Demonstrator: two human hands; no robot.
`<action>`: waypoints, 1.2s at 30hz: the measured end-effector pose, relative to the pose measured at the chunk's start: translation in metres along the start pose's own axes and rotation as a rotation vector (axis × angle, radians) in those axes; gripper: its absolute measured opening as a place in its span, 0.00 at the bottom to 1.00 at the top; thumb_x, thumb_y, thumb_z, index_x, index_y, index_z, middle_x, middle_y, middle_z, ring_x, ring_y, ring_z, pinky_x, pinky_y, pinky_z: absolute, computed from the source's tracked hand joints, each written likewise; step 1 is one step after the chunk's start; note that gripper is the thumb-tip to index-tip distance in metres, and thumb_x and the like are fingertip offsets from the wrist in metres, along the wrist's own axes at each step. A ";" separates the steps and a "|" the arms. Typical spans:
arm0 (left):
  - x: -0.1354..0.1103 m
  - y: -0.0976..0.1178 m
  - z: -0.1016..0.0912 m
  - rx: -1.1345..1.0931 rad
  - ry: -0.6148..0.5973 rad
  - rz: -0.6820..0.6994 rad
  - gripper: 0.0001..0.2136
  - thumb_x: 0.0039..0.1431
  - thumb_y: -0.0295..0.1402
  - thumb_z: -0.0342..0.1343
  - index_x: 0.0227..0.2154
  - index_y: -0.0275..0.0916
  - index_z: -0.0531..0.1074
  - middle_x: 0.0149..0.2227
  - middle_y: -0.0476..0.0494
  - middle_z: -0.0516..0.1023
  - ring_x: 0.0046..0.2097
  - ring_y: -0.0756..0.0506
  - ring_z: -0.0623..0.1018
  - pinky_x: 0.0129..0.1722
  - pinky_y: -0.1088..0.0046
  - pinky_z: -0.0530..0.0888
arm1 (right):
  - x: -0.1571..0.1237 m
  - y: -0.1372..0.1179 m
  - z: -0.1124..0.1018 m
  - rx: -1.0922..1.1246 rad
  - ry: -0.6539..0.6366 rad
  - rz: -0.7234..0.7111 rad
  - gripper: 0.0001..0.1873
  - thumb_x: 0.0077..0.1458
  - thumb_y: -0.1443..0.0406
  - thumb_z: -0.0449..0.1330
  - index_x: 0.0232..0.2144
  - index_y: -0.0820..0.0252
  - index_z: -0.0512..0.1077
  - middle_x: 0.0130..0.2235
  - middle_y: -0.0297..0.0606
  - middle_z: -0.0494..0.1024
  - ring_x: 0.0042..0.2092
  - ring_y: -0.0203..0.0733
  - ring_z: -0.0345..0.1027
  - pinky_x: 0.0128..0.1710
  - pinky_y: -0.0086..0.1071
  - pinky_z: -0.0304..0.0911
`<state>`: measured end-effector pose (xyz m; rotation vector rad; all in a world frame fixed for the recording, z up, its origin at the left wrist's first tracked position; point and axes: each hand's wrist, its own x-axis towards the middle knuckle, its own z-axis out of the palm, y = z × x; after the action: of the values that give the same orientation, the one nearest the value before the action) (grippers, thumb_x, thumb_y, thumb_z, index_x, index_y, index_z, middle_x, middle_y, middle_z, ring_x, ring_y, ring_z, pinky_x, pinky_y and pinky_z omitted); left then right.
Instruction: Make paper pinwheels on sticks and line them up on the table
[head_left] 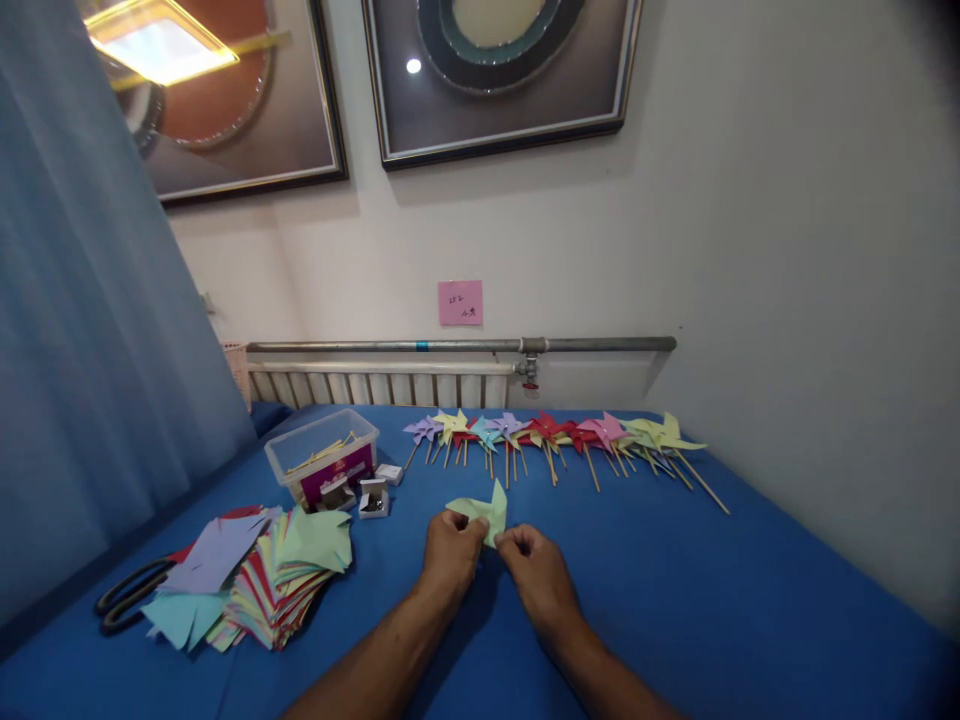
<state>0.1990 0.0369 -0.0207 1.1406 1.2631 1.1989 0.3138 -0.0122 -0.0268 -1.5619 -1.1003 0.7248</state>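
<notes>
Above the blue cloth, a pale green paper pinwheel [493,508] is held between both hands, some of its blades folded up. My left hand [453,550] is closed on its left side, thumb over the paper near the middle. Pinching the lower right corner, my right hand [538,572] has its fingertips together. No stick shows on this piece, and its underside is hidden. To the left lies a fanned stack of cut coloured paper [281,580], with purple sheets [214,552] beside it.
Finished pinwheels on sticks [551,430] line the back of the blue cloth [637,590]. A clear plastic tub [322,455] holds thin sticks. Small white boxes [373,498] stand near it. Black-handled scissors [131,595] lie partly under paper at left, by a blue curtain [97,330].
</notes>
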 end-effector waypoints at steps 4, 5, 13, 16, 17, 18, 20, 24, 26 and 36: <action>-0.001 0.002 0.000 0.029 0.000 0.018 0.09 0.44 0.32 0.64 0.19 0.38 0.69 0.16 0.55 0.66 0.19 0.53 0.63 0.20 0.76 0.58 | 0.000 0.003 0.001 0.061 0.005 -0.024 0.14 0.45 0.51 0.58 0.20 0.53 0.68 0.21 0.31 0.71 0.27 0.41 0.63 0.30 0.35 0.57; -0.001 0.002 -0.001 0.024 -0.009 0.016 0.10 0.45 0.32 0.64 0.18 0.38 0.68 0.16 0.55 0.66 0.19 0.53 0.63 0.20 0.76 0.58 | 0.000 0.003 0.001 0.084 0.007 -0.028 0.14 0.44 0.51 0.59 0.20 0.53 0.68 0.21 0.30 0.71 0.26 0.40 0.63 0.30 0.34 0.57; 0.000 0.004 -0.003 -0.025 -0.161 -0.019 0.09 0.44 0.34 0.65 0.20 0.37 0.71 0.17 0.52 0.71 0.19 0.52 0.66 0.21 0.75 0.61 | 0.013 0.021 0.003 0.409 -0.073 0.083 0.26 0.38 0.53 0.71 0.39 0.57 0.73 0.26 0.33 0.80 0.27 0.43 0.72 0.32 0.34 0.64; -0.001 0.006 -0.005 -0.019 -0.228 -0.046 0.09 0.43 0.35 0.66 0.23 0.36 0.73 0.19 0.50 0.73 0.21 0.51 0.69 0.23 0.75 0.64 | 0.020 0.028 0.003 0.444 -0.146 0.070 0.26 0.36 0.51 0.74 0.35 0.59 0.76 0.26 0.35 0.81 0.28 0.43 0.72 0.31 0.33 0.64; -0.002 0.006 -0.006 -0.012 -0.246 -0.054 0.10 0.42 0.35 0.67 0.23 0.35 0.73 0.19 0.50 0.73 0.21 0.51 0.69 0.23 0.75 0.64 | 0.021 0.029 0.002 0.455 -0.165 0.072 0.25 0.35 0.50 0.74 0.33 0.60 0.77 0.26 0.36 0.81 0.28 0.42 0.72 0.30 0.32 0.63; -0.003 0.007 -0.007 -0.005 -0.271 -0.059 0.11 0.42 0.36 0.67 0.23 0.35 0.73 0.19 0.50 0.73 0.21 0.51 0.69 0.23 0.75 0.64 | 0.022 0.029 0.001 0.466 -0.179 0.082 0.25 0.35 0.50 0.75 0.32 0.60 0.77 0.26 0.36 0.80 0.28 0.41 0.71 0.29 0.31 0.62; -0.004 0.008 -0.009 0.006 -0.346 -0.053 0.12 0.42 0.37 0.67 0.24 0.34 0.74 0.20 0.50 0.73 0.21 0.51 0.68 0.23 0.75 0.63 | 0.022 0.027 -0.002 0.484 -0.203 0.118 0.26 0.34 0.49 0.75 0.32 0.61 0.78 0.25 0.35 0.79 0.26 0.40 0.70 0.27 0.30 0.61; -0.006 0.008 -0.010 -0.010 -0.446 -0.034 0.13 0.42 0.38 0.66 0.25 0.33 0.77 0.21 0.48 0.74 0.22 0.52 0.68 0.24 0.75 0.63 | 0.016 0.018 -0.007 0.475 -0.223 0.147 0.25 0.36 0.50 0.74 0.32 0.62 0.78 0.23 0.34 0.78 0.24 0.37 0.66 0.25 0.29 0.59; -0.006 0.007 -0.010 -0.023 -0.434 -0.051 0.12 0.41 0.38 0.65 0.25 0.32 0.77 0.21 0.48 0.74 0.21 0.52 0.68 0.24 0.75 0.63 | 0.012 0.013 -0.008 0.443 -0.218 0.133 0.23 0.38 0.51 0.73 0.31 0.62 0.78 0.24 0.34 0.78 0.24 0.37 0.65 0.25 0.29 0.58; -0.009 0.007 -0.005 -0.177 -0.461 -0.042 0.12 0.32 0.28 0.66 0.27 0.33 0.77 0.24 0.48 0.77 0.25 0.51 0.71 0.28 0.75 0.67 | 0.007 0.004 -0.007 0.389 -0.097 0.096 0.18 0.39 0.52 0.68 0.28 0.60 0.77 0.24 0.33 0.77 0.26 0.39 0.66 0.27 0.31 0.60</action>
<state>0.1944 0.0279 -0.0130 1.1678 0.8110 0.9257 0.3238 -0.0086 -0.0282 -1.2633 -0.8930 1.0226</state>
